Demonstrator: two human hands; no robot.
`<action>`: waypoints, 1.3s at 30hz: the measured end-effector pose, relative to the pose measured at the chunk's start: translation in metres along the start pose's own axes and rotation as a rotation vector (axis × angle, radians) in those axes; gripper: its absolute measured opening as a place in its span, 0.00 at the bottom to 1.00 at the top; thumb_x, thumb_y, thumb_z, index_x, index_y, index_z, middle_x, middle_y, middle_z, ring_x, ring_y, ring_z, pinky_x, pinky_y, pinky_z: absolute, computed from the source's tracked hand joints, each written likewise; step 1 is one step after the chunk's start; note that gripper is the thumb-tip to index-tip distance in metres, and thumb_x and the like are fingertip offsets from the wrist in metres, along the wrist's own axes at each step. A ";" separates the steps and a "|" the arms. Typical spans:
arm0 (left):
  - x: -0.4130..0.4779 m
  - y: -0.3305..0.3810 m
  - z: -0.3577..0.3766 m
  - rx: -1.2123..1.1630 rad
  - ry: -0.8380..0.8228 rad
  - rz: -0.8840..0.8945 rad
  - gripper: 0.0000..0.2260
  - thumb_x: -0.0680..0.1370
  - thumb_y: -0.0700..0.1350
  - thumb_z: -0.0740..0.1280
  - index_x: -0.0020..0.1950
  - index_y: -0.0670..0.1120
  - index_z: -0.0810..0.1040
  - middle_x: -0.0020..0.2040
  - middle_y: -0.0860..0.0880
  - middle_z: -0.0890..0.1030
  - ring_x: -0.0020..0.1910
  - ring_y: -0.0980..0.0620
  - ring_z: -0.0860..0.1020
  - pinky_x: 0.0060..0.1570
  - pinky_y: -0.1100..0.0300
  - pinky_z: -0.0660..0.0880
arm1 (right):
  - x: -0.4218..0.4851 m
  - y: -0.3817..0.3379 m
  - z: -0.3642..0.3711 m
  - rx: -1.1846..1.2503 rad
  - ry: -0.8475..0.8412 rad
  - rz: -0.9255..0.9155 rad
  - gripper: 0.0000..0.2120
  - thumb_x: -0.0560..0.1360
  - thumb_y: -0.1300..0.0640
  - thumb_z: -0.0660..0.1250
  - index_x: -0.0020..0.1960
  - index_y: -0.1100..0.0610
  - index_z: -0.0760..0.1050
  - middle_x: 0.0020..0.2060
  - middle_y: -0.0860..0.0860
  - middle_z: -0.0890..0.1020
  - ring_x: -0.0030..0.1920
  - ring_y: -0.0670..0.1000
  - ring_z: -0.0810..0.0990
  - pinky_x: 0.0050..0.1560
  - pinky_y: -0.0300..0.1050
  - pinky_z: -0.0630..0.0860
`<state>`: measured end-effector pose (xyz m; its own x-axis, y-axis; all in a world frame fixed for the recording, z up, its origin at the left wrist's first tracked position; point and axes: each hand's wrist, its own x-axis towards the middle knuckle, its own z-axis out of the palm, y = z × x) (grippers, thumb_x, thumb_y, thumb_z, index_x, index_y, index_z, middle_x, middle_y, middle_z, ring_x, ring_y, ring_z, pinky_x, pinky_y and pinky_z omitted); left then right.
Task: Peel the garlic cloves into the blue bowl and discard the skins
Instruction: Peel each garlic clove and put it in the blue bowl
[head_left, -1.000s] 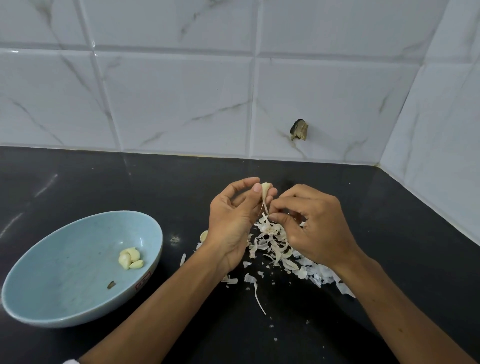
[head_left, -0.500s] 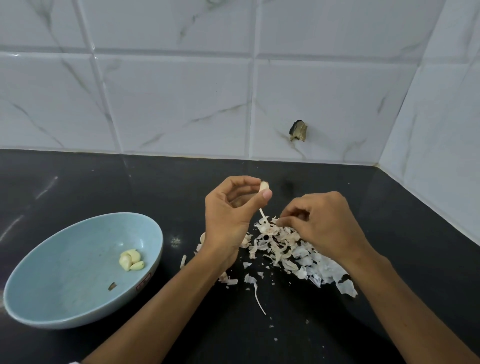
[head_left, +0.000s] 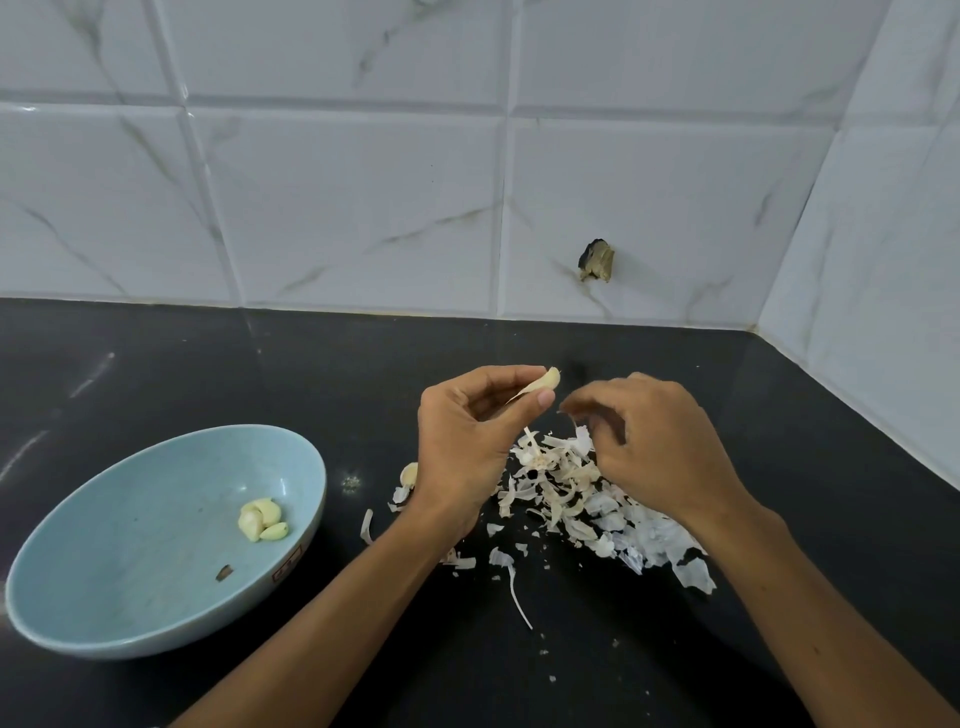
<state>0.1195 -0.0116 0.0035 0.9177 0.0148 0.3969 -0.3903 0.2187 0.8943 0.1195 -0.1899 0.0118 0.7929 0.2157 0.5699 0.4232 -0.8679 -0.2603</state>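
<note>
My left hand (head_left: 470, 436) pinches a pale garlic clove (head_left: 546, 382) between thumb and fingertips, above the black counter. My right hand (head_left: 654, 441) hovers just to the right of it with fingers loosely curled, and I see nothing held in it. Below both hands lies a pile of papery garlic skins (head_left: 576, 493). Another clove (head_left: 409, 474) lies on the counter, partly hidden behind my left wrist. The blue bowl (head_left: 104, 587) stands at the left with peeled cloves (head_left: 262, 519) and a small dark scrap (head_left: 223, 572) inside.
The black counter (head_left: 208, 374) meets white marbled wall tiles (head_left: 337, 208) at the back and right. A chipped dark hole (head_left: 597, 260) marks the back wall. Loose skin bits (head_left: 511, 577) are scattered toward the front.
My right hand pulled a strip of skin off the clove, dropped toward the pile, then rose back beside the clove. My left hand has turned the clove a little.
</note>
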 end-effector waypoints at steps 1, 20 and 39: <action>0.000 0.000 0.000 0.002 -0.005 0.002 0.10 0.73 0.34 0.76 0.52 0.43 0.86 0.48 0.49 0.88 0.50 0.52 0.86 0.49 0.65 0.80 | 0.000 0.000 0.000 0.022 0.044 -0.003 0.13 0.76 0.61 0.68 0.54 0.46 0.84 0.40 0.37 0.82 0.39 0.39 0.75 0.41 0.44 0.77; 0.003 -0.006 -0.003 0.147 -0.017 0.071 0.08 0.76 0.42 0.75 0.54 0.48 0.86 0.47 0.51 0.87 0.49 0.52 0.85 0.51 0.62 0.81 | 0.003 0.002 -0.003 0.196 0.306 -0.143 0.12 0.79 0.48 0.70 0.43 0.54 0.84 0.32 0.46 0.81 0.33 0.48 0.77 0.33 0.50 0.75; 0.003 -0.009 -0.002 0.163 -0.085 0.101 0.09 0.77 0.37 0.74 0.55 0.47 0.85 0.48 0.50 0.87 0.50 0.54 0.85 0.52 0.62 0.80 | 0.002 -0.004 -0.002 0.234 0.279 -0.187 0.09 0.75 0.55 0.76 0.55 0.54 0.85 0.41 0.42 0.83 0.36 0.45 0.78 0.39 0.37 0.77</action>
<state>0.1255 -0.0111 -0.0039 0.8667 -0.0557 0.4958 -0.4928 0.0599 0.8681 0.1185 -0.1866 0.0156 0.5575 0.2024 0.8051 0.6624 -0.6931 -0.2845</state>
